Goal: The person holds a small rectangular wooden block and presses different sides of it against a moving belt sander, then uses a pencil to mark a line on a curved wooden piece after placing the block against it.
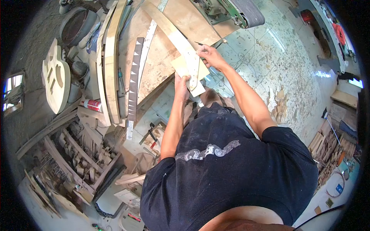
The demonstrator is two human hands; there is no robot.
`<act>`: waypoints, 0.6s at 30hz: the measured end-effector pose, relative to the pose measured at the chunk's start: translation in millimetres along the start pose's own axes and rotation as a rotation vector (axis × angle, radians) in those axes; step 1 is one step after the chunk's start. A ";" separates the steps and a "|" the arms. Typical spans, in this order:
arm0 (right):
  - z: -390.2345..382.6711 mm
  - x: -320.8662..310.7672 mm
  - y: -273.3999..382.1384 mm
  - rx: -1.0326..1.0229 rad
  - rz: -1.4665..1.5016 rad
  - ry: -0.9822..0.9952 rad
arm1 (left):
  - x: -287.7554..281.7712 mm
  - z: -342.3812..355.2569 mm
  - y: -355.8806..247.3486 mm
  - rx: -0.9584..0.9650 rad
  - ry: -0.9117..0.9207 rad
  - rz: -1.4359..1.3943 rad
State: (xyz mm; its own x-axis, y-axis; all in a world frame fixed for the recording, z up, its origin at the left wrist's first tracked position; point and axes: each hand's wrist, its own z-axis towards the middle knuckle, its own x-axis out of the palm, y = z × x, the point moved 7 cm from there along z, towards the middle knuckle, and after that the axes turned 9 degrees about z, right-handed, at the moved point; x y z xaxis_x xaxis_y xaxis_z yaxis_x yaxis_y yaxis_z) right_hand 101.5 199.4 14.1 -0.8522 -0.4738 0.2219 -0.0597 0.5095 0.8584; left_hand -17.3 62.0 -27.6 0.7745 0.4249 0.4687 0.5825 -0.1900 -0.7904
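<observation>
In the head view, holding a yellow board (178, 65) by its left edge in the closed left hand (182, 85). Pinching a thin dark stick (198, 43) in the half-curled right hand (212, 57). See a long pale curved strip (172, 33) lying across the board, between both hands, and out over the wooden table (160, 63).

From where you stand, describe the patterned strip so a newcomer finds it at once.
Start at the brown workbench. Toward its left side, just right of the curved wooden beams, is a long dark strip. Pale triangles along it set it apart.
</observation>
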 end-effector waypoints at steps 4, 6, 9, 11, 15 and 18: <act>-0.5 -5.2 -1.1 0.014 -0.021 -0.009 | 7.4 -4.4 -3.5 0.003 -0.010 -0.017; -0.7 -6.8 0.0 0.019 -0.047 -0.018 | 9.3 -5.2 -4.6 0.000 -0.011 -0.027; 0.3 -8.3 0.3 0.024 -0.040 -0.007 | 10.2 -4.4 -4.0 -0.014 -0.010 -0.030; 1.8 -9.8 -0.2 0.032 -0.061 -0.002 | 9.2 -2.7 -2.9 0.008 -0.015 -0.007; -0.1 -6.9 2.8 0.040 -0.063 -0.010 | 7.5 -1.4 -0.1 0.002 -0.020 -0.022; 1.7 -9.4 0.7 0.038 -0.036 -0.010 | 9.5 -1.6 -0.4 -0.006 -0.021 -0.023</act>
State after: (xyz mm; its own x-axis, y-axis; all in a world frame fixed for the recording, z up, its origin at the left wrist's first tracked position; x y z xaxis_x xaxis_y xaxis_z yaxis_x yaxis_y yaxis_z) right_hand 108.5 205.4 11.8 -0.8544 -0.4852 0.1862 -0.1102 0.5193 0.8475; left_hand -9.8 64.7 -22.2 0.7559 0.4474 0.4780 0.6013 -0.1856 -0.7772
